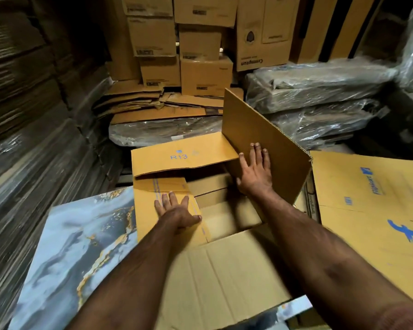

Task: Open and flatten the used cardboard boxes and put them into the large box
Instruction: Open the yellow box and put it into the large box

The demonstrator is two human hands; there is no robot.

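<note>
Large box point(224, 270) — left hand point(177, 214), flat, presses its left flap point(153, 210) outward; right hand point(255, 172), flat, pushes upright flap point(267, 139) — clearing the opening.

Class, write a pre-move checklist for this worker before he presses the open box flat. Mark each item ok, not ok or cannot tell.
1. Left hand lies flat on the left flap: ok.
2. Right hand presses with straight fingers on the upright right flap: ok.
3. All flaps of the open box spread outward: not ok, the right flap stands up.
4. Box interior holds nothing loose: cannot tell, partly shadowed.
5. R13 flap folded outward: ok.
</note>
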